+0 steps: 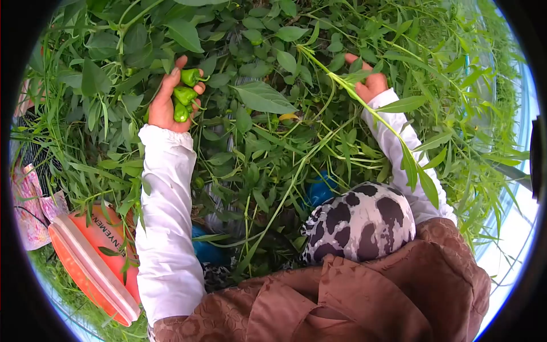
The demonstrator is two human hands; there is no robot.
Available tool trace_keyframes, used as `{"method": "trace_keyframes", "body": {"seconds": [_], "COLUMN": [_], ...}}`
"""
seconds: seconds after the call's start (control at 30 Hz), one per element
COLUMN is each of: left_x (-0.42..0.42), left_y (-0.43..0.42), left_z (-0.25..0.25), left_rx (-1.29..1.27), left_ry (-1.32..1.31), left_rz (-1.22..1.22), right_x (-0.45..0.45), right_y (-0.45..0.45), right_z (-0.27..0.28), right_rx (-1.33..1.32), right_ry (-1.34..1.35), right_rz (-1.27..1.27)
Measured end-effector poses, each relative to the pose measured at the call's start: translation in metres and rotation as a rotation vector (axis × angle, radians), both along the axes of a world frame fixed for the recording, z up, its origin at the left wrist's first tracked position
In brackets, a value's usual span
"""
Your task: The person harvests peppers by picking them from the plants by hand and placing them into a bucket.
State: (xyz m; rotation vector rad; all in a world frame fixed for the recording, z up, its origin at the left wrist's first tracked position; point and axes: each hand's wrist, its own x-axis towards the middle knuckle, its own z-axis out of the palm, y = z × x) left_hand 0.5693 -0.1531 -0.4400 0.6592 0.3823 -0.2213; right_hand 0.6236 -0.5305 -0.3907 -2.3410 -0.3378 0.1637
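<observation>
Several small green peppers (183,94) lie in my left hand (166,105), which is closed round them with the fingertips curling over from the right. Leafy pepper plants (250,94) surround both hands. My right hand (373,84) reaches into the foliage at the upper right. Its thumb and a finger stand apart, the other fingers are hidden by leaves, and nothing shows between them. A thick pale-green stem (347,85) slants down in front of that hand. Another green pepper (256,41) hangs among the leaves at the top.
An orange-red tub (94,256) with a pale rim stands at the lower left, beside a pink patterned cloth (37,211). My knee in spotted cloth (362,222) and blue footwear (322,188) are among the plants below. Tall narrow-leaved weeds (478,108) grow on the right.
</observation>
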Motion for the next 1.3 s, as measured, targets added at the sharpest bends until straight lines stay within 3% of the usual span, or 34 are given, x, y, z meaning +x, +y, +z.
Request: {"method": "trace_keyframes", "body": {"seconds": [0.07,0.13,0.2,0.27,0.33,0.4,0.47,0.53,0.73,0.83,0.93,1.0,1.13,1.2,1.3], "left_x": [0.0,-0.002,-0.002,-0.002,-0.004,-0.006,-0.008,-0.01,-0.001,0.001,-0.001,0.001,0.0,0.002,0.002], "left_y": [0.003,0.004,0.003,0.003,0.002,-0.001,0.0,0.006,0.027,0.033,0.03,0.033,0.03,0.03,0.038], "left_z": [-0.008,-0.015,-0.017,-0.012,-0.008,-0.007,-0.008,-0.02,-0.038,-0.051,-0.057,-0.06,-0.057,-0.062,-0.08], "left_rx": [-0.029,-0.059,-0.043,0.041,0.125,0.403,0.468,0.626,0.592,0.528,0.524,0.504,0.481,0.489,0.443], "left_ry": [-0.034,-0.07,-0.025,-0.008,0.017,-0.097,-0.071,-0.099,-0.042,-0.04,-0.106,-0.06,-0.016,-0.04,-0.019], "left_rz": [-0.017,-0.049,-0.029,-0.057,-0.084,-0.226,-0.279,-0.373,-0.25,-0.244,-0.139,-0.197,-0.166,-0.14,-0.208], "right_x": [-0.029,-0.048,-0.047,-0.015,0.014,0.06,0.07,0.081,0.113,0.085,0.054,0.034,0.014,0.009,-0.011], "right_y": [0.027,0.062,0.09,0.121,0.145,0.158,0.174,0.181,0.149,0.122,0.101,0.095,0.103,0.1,0.098], "right_z": [0.023,0.03,0.004,-0.008,-0.036,-0.075,-0.038,-0.023,-0.048,-0.03,-0.034,-0.039,-0.043,-0.04,-0.016], "right_rx": [0.056,0.12,0.179,0.018,0.174,0.092,0.154,-0.089,0.302,0.561,0.627,0.769,0.833,0.944,0.797], "right_ry": [0.323,0.334,0.463,0.603,0.388,0.061,0.304,0.262,0.643,0.832,1.054,1.147,1.075,1.054,1.021], "right_rz": [0.102,0.494,0.485,0.14,-0.143,-0.135,-0.194,-0.234,-0.243,-0.051,-0.124,-0.21,-0.382,-0.269,-0.002]}}
